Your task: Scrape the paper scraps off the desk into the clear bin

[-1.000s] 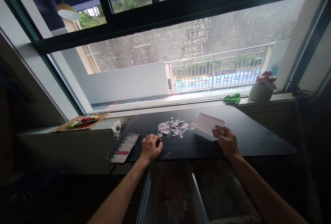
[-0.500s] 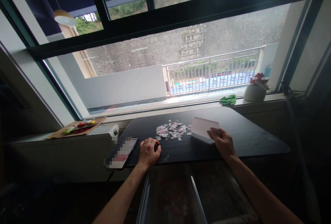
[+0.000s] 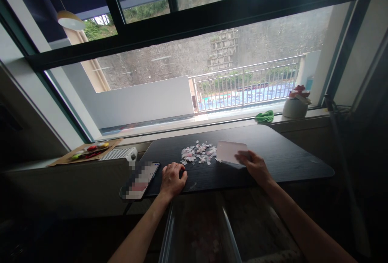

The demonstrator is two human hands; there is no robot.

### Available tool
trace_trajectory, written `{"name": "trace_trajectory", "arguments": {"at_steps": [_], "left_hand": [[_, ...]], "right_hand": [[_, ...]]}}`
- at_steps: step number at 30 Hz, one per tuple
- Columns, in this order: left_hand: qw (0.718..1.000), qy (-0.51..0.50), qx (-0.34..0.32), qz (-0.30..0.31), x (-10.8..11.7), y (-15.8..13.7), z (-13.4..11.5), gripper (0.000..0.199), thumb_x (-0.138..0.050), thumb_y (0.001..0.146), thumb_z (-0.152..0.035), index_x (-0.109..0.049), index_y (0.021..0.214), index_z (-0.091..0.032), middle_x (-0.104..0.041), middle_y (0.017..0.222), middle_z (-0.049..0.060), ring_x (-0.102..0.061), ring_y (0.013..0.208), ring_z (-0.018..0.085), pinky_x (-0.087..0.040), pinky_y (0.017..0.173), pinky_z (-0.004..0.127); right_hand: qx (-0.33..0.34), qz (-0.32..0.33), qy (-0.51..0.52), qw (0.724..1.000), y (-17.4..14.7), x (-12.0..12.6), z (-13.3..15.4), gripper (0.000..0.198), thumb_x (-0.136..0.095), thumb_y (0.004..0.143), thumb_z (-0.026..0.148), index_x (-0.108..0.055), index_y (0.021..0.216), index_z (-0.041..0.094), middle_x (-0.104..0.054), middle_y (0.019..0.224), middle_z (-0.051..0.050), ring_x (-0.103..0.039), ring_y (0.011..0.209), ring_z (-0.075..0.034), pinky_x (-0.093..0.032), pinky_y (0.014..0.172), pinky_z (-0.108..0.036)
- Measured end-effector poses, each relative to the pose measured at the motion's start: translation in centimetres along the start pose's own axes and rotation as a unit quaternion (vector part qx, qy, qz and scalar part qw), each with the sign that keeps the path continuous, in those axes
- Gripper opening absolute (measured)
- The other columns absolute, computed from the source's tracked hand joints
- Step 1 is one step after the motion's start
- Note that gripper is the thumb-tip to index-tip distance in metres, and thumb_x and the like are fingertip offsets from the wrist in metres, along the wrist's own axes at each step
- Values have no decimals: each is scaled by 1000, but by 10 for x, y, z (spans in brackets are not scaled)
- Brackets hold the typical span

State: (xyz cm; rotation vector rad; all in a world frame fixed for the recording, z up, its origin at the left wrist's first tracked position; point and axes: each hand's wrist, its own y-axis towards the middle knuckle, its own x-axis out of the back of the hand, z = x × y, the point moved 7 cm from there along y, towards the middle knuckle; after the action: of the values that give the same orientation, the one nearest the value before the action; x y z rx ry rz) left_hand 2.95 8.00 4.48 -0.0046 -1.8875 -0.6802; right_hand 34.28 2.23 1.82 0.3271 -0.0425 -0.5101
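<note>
My right hand (image 3: pixel 256 168) grips a pale, stiff-looking card (image 3: pixel 232 151) by its right end. The card is tilted above the dark table (image 3: pixel 281 153), its left edge beside a pile of small paper scraps (image 3: pixel 198 152). Those scraps are white with some pink and lie loosely spread. Resting near the table's front edge, my left hand (image 3: pixel 172 180) has its fingers curled in. A dark spot shows between its thumb and forefinger, and what it holds, if anything, I cannot make out.
Left of my left hand lies a phone (image 3: pixel 141 180) with a blurred screen. Below the table's front edge stands a clear-walled bin (image 3: pixel 228 224) with scraps inside. A green cloth (image 3: pixel 264 116) and a pale jug (image 3: pixel 295 105) sit on the windowsill.
My right hand and the card have moved slightly left, closer to the scraps. My left hand keeps its curled pose, and the whole view has shifted a little.
</note>
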Motion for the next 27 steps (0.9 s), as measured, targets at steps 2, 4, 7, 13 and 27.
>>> {"name": "trace_trajectory", "arguments": {"at_steps": [2,4,7,13,27], "left_hand": [[1000,2,0,0,0,0,0,11,-51,80,-25,-60,85,-22,-63,92,4,-57,96,22,-35,98,44],[1000,1,-1,-2,0,0,0,11,-51,80,-25,-60,84,-22,-63,92,4,-56,95,22,-35,98,44],[1000,-2,-3,-7,0,0,0,10,-52,80,-25,-60,84,-22,-63,91,4,-56,94,22,-35,98,44],[1000,-5,-3,-8,0,-1,0,10,-52,80,-25,-60,84,-23,-62,91,3,-57,95,22,-34,99,45],[1000,1,-9,-8,0,-1,-1,11,-51,80,-26,-61,84,-22,-63,91,4,-57,94,22,-34,99,44]], "right_hand": [[-7,-3,-23,1000,-1,0,0,30,-68,66,44,-67,83,19,-72,76,-3,-67,73,-20,-54,70,-33],[-26,-36,-47,998,-2,6,-1,25,-66,66,40,-67,80,19,-69,70,-1,-65,66,-19,-53,63,-31],[-37,-80,-53,995,-5,14,-1,22,-63,67,36,-65,80,19,-67,67,0,-63,62,-18,-51,58,-29],[-14,-86,-91,992,-3,14,11,29,-66,63,37,-64,87,20,-69,74,-1,-63,67,-19,-50,62,-30],[-118,148,-33,981,32,3,14,29,-79,50,21,-66,76,19,-71,71,0,-64,65,-17,-52,59,-27]]}}
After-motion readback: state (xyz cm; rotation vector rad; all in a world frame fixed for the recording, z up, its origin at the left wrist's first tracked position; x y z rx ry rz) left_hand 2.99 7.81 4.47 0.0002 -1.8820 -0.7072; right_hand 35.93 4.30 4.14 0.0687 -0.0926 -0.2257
